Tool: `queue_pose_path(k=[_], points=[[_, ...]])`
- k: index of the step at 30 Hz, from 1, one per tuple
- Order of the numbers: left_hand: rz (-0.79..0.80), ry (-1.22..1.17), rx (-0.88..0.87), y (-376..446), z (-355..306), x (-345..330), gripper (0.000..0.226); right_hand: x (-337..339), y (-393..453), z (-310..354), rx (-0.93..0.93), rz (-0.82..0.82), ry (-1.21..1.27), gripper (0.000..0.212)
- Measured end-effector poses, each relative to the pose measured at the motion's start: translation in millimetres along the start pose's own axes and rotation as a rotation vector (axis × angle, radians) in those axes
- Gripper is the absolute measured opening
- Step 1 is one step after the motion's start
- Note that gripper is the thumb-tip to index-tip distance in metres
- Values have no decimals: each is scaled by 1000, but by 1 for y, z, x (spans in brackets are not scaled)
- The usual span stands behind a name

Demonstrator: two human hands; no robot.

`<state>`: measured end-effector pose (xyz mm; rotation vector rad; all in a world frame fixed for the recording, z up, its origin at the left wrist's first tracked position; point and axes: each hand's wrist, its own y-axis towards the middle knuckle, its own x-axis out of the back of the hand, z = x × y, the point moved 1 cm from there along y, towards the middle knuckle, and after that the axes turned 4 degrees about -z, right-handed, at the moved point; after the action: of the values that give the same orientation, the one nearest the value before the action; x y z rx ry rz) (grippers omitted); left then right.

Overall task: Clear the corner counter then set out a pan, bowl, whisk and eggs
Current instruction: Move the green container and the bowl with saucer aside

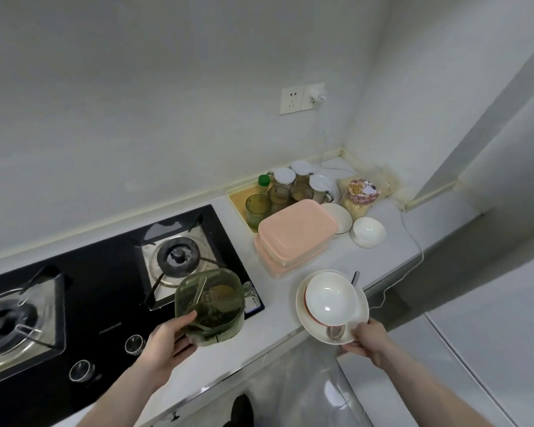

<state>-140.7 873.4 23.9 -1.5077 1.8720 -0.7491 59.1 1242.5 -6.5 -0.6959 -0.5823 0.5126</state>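
Both hands are nearest: the left hand (167,335) curls around a green seasoning box (209,306) held over the near right edge of the stove (105,272), while the right hand (367,337) pinches the rim of a white plate (309,322) carrying a stacked bowl (330,295) and what looks like a spoon (336,332). Farther back on the corner counter (392,254) lie pink containers (296,232), a small white bowl (369,232), a tray (236,195) of jars and glasses, and a bagged packet (363,192).

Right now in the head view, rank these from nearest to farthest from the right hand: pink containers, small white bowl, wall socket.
From the right hand:
1. Pink containers, stacked mid-counter, up and left.
2. Small white bowl, further back on the counter.
3. Wall socket, high on the wall.
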Motion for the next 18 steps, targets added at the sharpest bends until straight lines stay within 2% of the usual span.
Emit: queue_pose_path(k=[6, 8, 12, 18], points=[[-25, 4, 17, 18, 9, -28, 31, 16, 45, 23, -89, -17, 38, 30], [-60, 14, 33, 28, 17, -36, 38, 24, 67, 30, -123, -5, 29, 37], [-126, -10, 66, 38, 34, -45, 67, 35, 90, 47, -158, 12, 13, 42], [-194, -68, 97, 35, 56, -73, 73, 42, 122, 73, -157, 36, -15, 38]])
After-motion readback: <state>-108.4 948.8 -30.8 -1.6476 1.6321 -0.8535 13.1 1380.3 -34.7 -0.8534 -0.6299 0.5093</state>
